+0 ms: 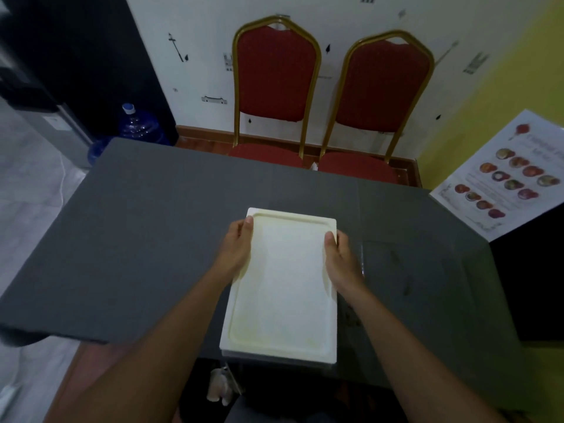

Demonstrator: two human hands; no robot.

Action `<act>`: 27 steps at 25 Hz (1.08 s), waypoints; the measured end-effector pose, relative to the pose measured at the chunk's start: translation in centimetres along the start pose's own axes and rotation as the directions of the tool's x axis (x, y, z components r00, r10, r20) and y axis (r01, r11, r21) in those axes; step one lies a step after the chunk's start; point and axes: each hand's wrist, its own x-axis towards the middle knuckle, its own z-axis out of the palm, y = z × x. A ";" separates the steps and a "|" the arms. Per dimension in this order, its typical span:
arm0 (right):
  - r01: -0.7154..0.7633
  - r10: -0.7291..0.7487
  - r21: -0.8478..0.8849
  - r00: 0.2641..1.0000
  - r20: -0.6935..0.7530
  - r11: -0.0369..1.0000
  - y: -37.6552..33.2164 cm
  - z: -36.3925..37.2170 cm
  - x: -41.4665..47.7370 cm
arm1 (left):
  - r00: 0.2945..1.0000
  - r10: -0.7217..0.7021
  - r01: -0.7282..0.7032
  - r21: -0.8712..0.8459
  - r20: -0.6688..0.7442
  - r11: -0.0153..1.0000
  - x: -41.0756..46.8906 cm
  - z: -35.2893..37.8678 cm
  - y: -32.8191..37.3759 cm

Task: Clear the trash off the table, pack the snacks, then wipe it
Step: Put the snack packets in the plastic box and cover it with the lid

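**Both hands on the white box lid**

The left hand (pixel 236 248) and the right hand (pixel 340 261) grip a white container (pixel 282 285) by its two long sides, one hand to each edge. On each hand the thumb lies on top of the lid, along the raised rim, and the remaining fingers curl down over the side out of sight — so both hands are closed around the container, holding it between them. Whether its base rests fully on the surface cannot be told; its near end reaches past the table's front edge.

Under the fingers lies the dark grey table (pixel 146 239), with faint smudges just beyond the right hand's knuckles. Well past the fingertips, on the far side of the table, two red chairs with gold frames (pixel 274 80) stand side by side against a white wall. Far off to the right of the right hand, a printed menu sheet (pixel 503 178) with pictures of dishes hangs over a corner. Away to the left of the left hand, on the floor, stands a blue water bottle (pixel 137 125).
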 end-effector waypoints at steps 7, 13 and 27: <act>0.070 -0.072 -0.021 0.991 -0.114 0.997 5.9 2.9 -7.9 | 0.998 -0.011 0.029 0.278 -0.066 0.960 -8.9 -0.7 -4.6; 0.090 -0.102 -0.061 0.967 -0.236 0.994 5.9 3.3 -7.9 | 0.983 0.088 -0.055 0.197 -0.164 0.979 -9.6 -1.0 -5.0; 0.214 -0.211 0.156 0.977 -0.034 0.964 -9.6 9.3 2.4 | 0.973 -0.050 -0.012 -0.263 -0.227 0.965 1.8 -12.1 3.1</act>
